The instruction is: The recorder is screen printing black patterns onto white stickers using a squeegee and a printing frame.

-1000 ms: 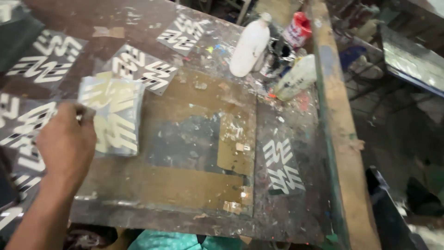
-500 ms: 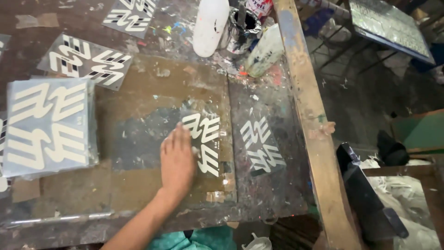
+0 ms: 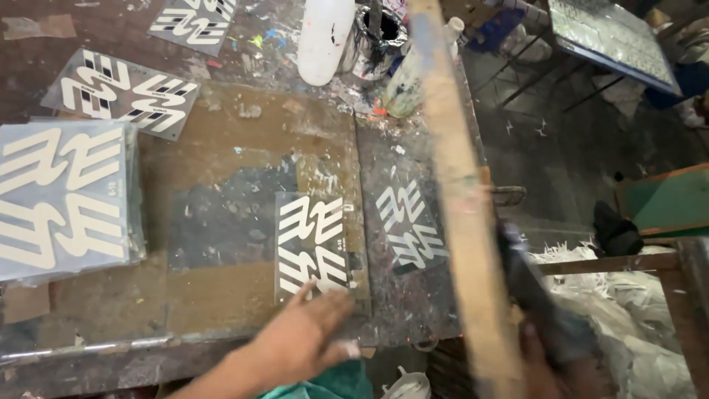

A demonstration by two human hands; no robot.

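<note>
The left hand [image 3: 299,343] is laid flat, fingers spread wide, on the lower edge of a dark printed sheet [image 3: 314,247] lying on the brown board [image 3: 221,148]. A dark-handled tool [image 3: 546,310] is gripped by the blurred right hand [image 3: 550,366]. A stack of printed sheets [image 3: 63,196] lies at left.

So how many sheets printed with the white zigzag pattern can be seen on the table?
5: one under the left hand at centre, one right of it, a stack at the left edge, one upper left, one cut off at top. The stack hides more.
</note>
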